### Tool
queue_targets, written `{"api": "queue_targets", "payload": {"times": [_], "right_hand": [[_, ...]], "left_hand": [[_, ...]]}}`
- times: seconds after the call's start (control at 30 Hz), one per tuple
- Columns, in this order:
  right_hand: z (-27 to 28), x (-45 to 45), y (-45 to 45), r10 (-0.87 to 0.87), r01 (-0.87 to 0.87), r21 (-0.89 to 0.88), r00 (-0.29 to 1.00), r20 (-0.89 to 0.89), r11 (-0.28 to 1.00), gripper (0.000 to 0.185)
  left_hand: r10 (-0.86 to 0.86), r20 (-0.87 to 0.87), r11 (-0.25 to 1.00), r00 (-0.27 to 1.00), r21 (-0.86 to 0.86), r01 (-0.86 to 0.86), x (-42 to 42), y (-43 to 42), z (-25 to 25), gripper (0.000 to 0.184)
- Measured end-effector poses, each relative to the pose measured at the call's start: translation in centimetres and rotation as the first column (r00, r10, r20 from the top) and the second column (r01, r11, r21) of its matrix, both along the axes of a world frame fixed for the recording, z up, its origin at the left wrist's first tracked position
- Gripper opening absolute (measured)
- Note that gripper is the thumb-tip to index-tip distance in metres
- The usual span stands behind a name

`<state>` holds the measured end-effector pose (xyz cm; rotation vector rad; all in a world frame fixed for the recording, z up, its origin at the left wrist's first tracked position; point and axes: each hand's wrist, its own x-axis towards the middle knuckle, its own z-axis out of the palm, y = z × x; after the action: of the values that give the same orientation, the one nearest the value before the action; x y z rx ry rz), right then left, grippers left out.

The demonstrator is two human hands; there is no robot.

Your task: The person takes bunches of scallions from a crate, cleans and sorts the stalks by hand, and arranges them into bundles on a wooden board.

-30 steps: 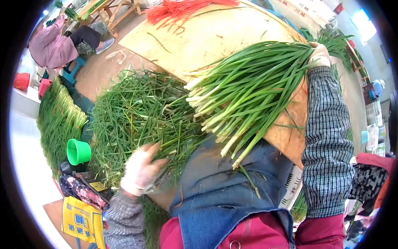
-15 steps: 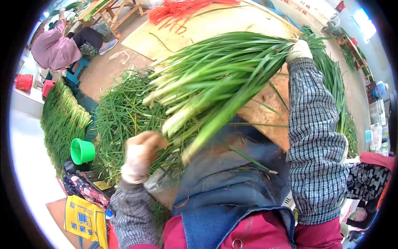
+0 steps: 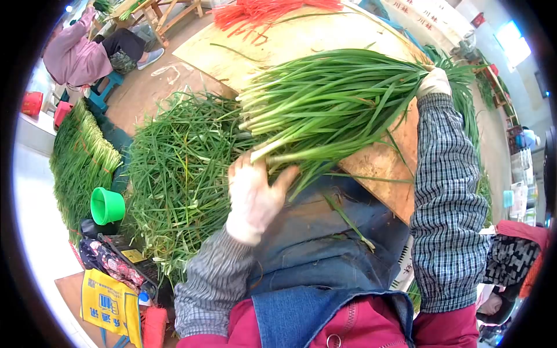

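Note:
A large bunch of garlic chives (image 3: 336, 98) stretches across the middle of the view, its pale stem ends to the left. My right hand (image 3: 434, 82), in a pale glove, is closed around the leafy end at the upper right. My left hand (image 3: 255, 194), also gloved, is at the lower stem ends, thumb spread from the fingers. A few stems reach in between thumb and fingers; the fingertips are partly hidden behind them. Below the bunch, a loose blade (image 3: 351, 223) lies on my denim-covered lap (image 3: 313, 249).
A heap of loose green leaves (image 3: 185, 168) lies left of my lap. Tied chives (image 3: 87, 156), a green bucket (image 3: 108, 206) and a yellow bag (image 3: 110, 304) stand farther left. Red ties (image 3: 267, 14) lie on the wooden board (image 3: 220, 43). Another person (image 3: 81, 55) sits at the upper left.
My left hand has moved right and up to the stem ends, its thumb now spread. The bunch has shifted slightly right with my right hand, and its lower stems hang less low.

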<state>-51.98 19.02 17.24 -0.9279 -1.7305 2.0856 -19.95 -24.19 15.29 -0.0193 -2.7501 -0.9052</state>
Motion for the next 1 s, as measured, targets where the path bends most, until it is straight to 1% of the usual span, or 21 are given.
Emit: {"api": "queue_targets", "payload": {"times": [0.07,0.1,0.17,0.2,0.27,0.33,0.37,0.4,0.43,0.47,0.53,0.57,0.6,0.67,0.77,0.83,0.87,0.9,0.93,0.97,1.0], "right_hand": [[1.7,2.4,-3.3,-0.204,0.168,-0.344,0.977,-0.07,0.924,0.036],[2.3,3.7,-4.3,-0.212,0.171,-0.337,0.973,-0.09,0.926,0.038],[2.4,4.5,-5.1,-0.268,0.215,-0.379,0.959,-0.092,0.9,0.034],[2.5,4.7,-5.4,-0.277,0.222,-0.383,0.957,-0.092,0.897,0.032],[2.7,5.4,-6.0,-0.277,0.229,-0.364,0.957,-0.084,0.903,0.029],[3.4,6.1,-6.8,-0.26,0.223,-0.33,0.963,-0.07,0.917,0.027],[3.7,6.4,-7.0,-0.251,0.22,-0.314,0.966,-0.062,0.924,0.027],[3.0,6.0,-6.2,-0.208,0.164,-0.348,0.974,-0.094,0.923,0.026],[2.0,5.2,-4.9,-0.164,0.104,-0.379,0.978,-0.129,0.919,0.026],[1.8,4.8,-4.7,-0.121,0.043,-0.408,0.979,-0.167,0.912,0.025],[1.4,4.2,-4.1,-0.154,0.094,-0.365,0.978,-0.139,0.926,0.024],[1.9,4.8,-4.9,-0.156,0.103,-0.346,0.979,-0.129,0.933,0.025],[1.9,4.7,-4.9,-0.138,0.089,-0.32,0.981,-0.135,0.943,0.025],[1.7,4.3,-4.5,-0.084,0.039,-0.258,0.983,-0.164,0.965,0.026],[2.9,5.5,-6.4,-0.149,0.081,-0.318,0.969,-0.195,0.944,0.028],[5.2,7.8,-8.7,-0.171,0.107,-0.305,0.966,-0.192,0.946,0.028],[5.7,8.5,-9.3,-0.127,0.049,-0.304,0.961,-0.244,0.952,0.028],[6.2,9.2,-10.2,-0.082,-0.011,-0.299,0.952,-0.295,0.954,0.028],[6.3,9.5,-10.7,-0.036,-0.071,-0.292,0.937,-0.347,0.954,0.028],[6.4,9.0,-10.3,0.01,-0.129,-0.318,0.936,-0.352,0.939,0.026],[6.4,8.7,-10.1,-0.022,-0.08,-0.294,0.944,-0.328,0.952,0.025]], "left_hand": [[-0.054,0.161,0.93,0.985,0.368,-0.01,-2.2,0.7,-0.8,0.048],[-0.129,0.13,0.811,0.983,0.585,0.03,-2.8,1.1,-1.5,0.043],[-0.248,0.015,0.429,0.969,0.898,0.096,-3.5,1.8,-3.7,0.033],[-0.192,-0.311,0.791,0.931,0.512,0.335,-4.0,1.9,-4.9,0.022],[-0.138,-0.041,0.383,0.99,0.919,0.091,-3.2,2.1,-5.5,0.021],[-0.125,-0.048,0.28,0.991,0.956,0.081,-3.0,1.6,-4.3,0.021],[-0.168,-0.177,0.505,0.97,0.83,0.238,-2.7,0.8,-3.6,0.022],[-0.244,-0.055,-0.035,0.968,0.998,0.048,-2.2,1.0,-2.3,0.024],[-0.209,-0.205,0.389,0.956,0.88,0.274,-2.0,0.3,-2.8,0.024],[-0.24,-0.24,0.556,0.941,0.761,0.336,-2.2,-0.2,-3.2,0.025],[-0.277,-0.32,0.812,0.906,0.427,0.399,-2.5,-1.2,-4.1,0.029],[-0.234,-0.142,0.396,0.962,0.89,0.228,-2.3,-0.5,-2.6,0.031],[-0.296,0.039,-0.159,0.954,0.983,-0.089,-2.1,0.3,-1.1,0.034],[-0.334,-0.013,-0.159,0.943,0.986,-0.043,-1.9,1.1,-0.3,0.031],[-0.293,0.02,-0.123,0.956,0.991,-0.058,-2.6,0.9,-1.9,0.031],[-0.322,-0.048,0.006,0.946,0.999,0.053,-1.7,0.5,-0.5,0.029],[-0.387,0.031,-0.358,0.921,0.916,-0.181,-1.5,0.7,-0.6,0.029],[-0.468,0.08,-0.405,0.88,0.865,-0.295,-0.8,0.4,0.0,0.029],[-0.44,0.126,-0.268,0.889,0.926,-0.264,-1.0,1.0,0.0,0.029],[-0.412,0.144,-0.277,0.9,0.921,-0.275,-0.9,1.4,-0.2,0.028],[-0.385,0.161,-0.287,0.909,0.915,-0.284,-0.9,1.6,-0.5,0.027]]}}
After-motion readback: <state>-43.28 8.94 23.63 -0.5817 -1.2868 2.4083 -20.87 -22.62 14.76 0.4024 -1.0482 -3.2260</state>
